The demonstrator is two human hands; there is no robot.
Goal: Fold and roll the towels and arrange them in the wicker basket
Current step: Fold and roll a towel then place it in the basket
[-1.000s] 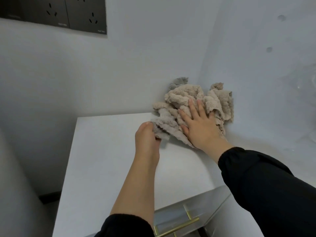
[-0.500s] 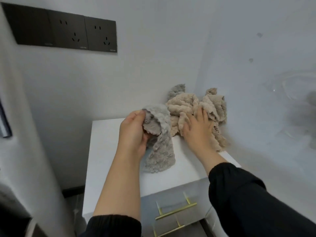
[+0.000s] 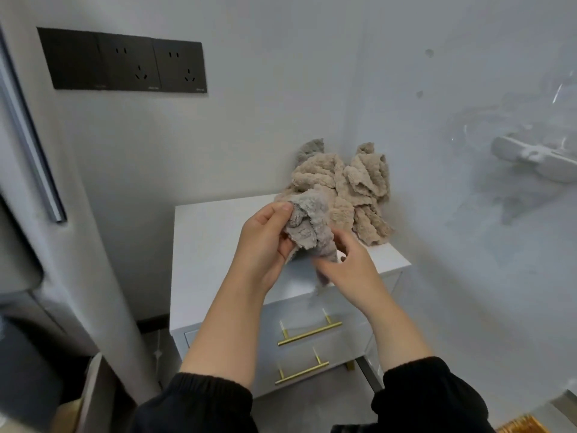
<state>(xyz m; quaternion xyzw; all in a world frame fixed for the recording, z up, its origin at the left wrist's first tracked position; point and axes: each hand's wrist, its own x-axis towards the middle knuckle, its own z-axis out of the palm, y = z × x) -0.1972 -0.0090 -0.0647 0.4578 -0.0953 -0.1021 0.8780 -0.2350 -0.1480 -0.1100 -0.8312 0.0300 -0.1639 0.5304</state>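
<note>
Logged grey towel [image 3: 307,229] held up off the counter [image 3: 212,245], bunched between both hands, in front of the heap. Noted left grip [image 3: 265,242] grasping its upper left edge, thumb pressed on top, fingers curled beneath the cloth. Noted right grip [image 3: 346,267] grasping its lower part, back of hand toward the camera, fingers curled into the fabric. Saw a loose tail of towel hanging below that hand. Could not tell how far the right fingers wrapped round, cloth hiding them.

Found beige towels [image 3: 343,189] crumpled in a heap at the counter's back right corner, against both walls. Spotted a second grey scrap [image 3: 309,148] poking up behind the heap, by the back wall. Saw held towel overlapping the heap's front; could not tell whether touching.

Recorded counter as white top of a small drawer unit, with two drawers below, each with a brass bar handle [image 3: 309,334], one above the other. Marked black socket panel [image 3: 125,62] on the back wall, up and to the left. Noted black sleeves [image 3: 199,401] covering both arms from mid-forearm. Caught blurred white shelf [image 3: 537,157] on right wall, contents unreadable. Glimpsed woven golden edge [image 3: 524,426] at lower right corner, too little shown to name.
</note>
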